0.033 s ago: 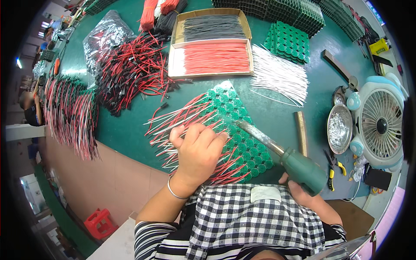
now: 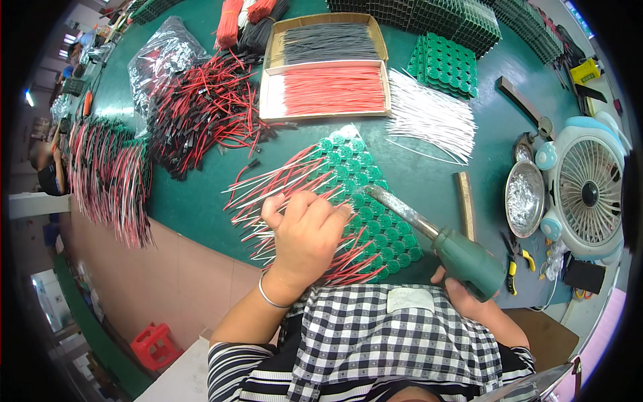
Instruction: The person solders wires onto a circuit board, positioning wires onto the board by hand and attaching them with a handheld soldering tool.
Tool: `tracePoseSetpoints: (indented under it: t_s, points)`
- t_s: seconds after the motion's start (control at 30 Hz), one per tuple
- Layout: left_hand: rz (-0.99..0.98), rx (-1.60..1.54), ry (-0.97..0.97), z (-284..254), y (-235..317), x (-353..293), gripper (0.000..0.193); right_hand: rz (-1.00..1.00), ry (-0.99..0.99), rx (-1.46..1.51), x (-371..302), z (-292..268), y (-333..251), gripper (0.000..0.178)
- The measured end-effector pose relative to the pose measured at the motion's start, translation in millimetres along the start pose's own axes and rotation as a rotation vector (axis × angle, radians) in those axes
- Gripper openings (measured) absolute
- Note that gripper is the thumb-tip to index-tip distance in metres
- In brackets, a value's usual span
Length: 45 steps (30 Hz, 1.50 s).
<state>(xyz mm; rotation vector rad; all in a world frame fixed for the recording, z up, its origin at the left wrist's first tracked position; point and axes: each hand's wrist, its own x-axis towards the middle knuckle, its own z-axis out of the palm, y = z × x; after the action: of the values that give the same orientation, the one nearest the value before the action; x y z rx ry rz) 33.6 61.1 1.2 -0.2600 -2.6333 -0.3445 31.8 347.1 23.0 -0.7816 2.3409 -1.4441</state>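
A panel of round green circuit boards (image 2: 385, 238) lies slantwise on the table in front of me. Red and white wires (image 2: 281, 175) stick out from its left side in rows. My left hand (image 2: 309, 231) is over these wires, fingers closed in a pinch on a wire at the panel's middle; the pinched part is mostly hidden by the fingers. In my right hand (image 2: 462, 298) is a soldering iron (image 2: 469, 264) with a thick green handle. Its metal tip points up and left, close to the boards by my left fingertips.
Beyond the panel stand a box of red and black wires (image 2: 328, 114), loose white wires (image 2: 432, 117) and stacked green panels (image 2: 445, 63). A pile of red-black leads (image 2: 201, 107) lies left. At right are a metal dish (image 2: 526, 201), a fan (image 2: 589, 194), pliers (image 2: 512, 275) and a bar (image 2: 465, 204).
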Motion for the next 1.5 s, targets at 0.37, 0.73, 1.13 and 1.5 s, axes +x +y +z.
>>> tracePoseSetpoints:
  t_s: [0.37, 0.73, 1.13, 1.5]
  points:
    - [0.018, -0.005, -0.010, -7.9, 8.8, -1.2, 0.014, 0.100, 0.044, 0.130, -15.1, -9.1, 4.4, 0.020]
    - [0.032, -0.047, 0.002, -1.8, 11.8, -9.8, 0.014, 0.114, -0.064, -0.044, -36.0, -6.5, 17.2, 0.031]
    - [0.021, -0.046, 0.002, -1.2, 12.5, -7.7, 0.011, 0.199, -0.078, 0.001, -43.3, -4.2, 25.1, 0.040]
    - [0.026, -0.040, -0.028, -3.5, 12.1, -7.0, 0.013, -0.031, -0.025, -0.062, -10.9, -7.8, 0.3, 0.024]
